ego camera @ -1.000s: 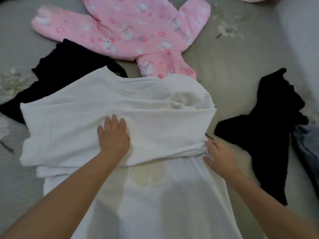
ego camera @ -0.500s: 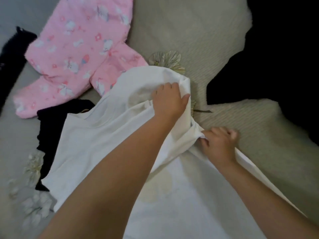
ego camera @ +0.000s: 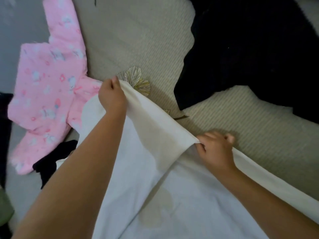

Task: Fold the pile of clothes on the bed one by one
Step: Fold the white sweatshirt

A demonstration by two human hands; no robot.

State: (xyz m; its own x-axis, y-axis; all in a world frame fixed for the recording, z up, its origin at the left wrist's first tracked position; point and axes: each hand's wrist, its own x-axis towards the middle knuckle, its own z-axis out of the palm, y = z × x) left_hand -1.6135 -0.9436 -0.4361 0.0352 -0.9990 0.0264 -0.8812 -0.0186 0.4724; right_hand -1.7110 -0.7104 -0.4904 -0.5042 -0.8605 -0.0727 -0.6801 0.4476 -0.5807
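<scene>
A white T-shirt lies spread over the near half of the bed. My left hand grips the shirt's far right corner and holds it lifted off the bed. My right hand pinches the same right edge lower down, so the cloth between the two hands is pulled taut. A pink printed garment lies flat to the left. A black garment is heaped at the upper right. Another black piece shows from under the white shirt's left side.
The bed cover is beige with ribbed stripes and a leaf pattern. A dark cloth and something green sit at the left edge.
My left hand left the middle of the shirt, took its right edge and raised it. My right hand closed on that edge. The view swung right.
</scene>
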